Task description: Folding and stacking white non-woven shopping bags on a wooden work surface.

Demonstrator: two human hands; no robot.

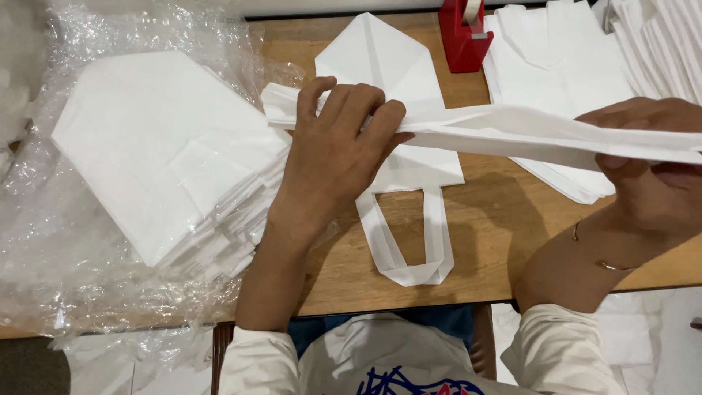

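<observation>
The left hand (333,146) and the right hand (651,172) both pinch a folded white fabric bag (512,132), held flat above the wooden bench (497,227). At 6 o'clock under it lies another white bag with handles (406,219). At 9 o'clock is a stack of bags (161,153) on plastic wrap; at 12 o'clock stands a red tape dispenser (462,36).

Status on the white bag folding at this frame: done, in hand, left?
Done, apparently: one folded bag lies flat on the table, handles toward the person. In hand: the left hand and right hand hold a long folded white bag between them above the table. Left, probably: the stack on plastic wrap and the piles beside the red tape dispenser; which is finished can't be told.
</observation>
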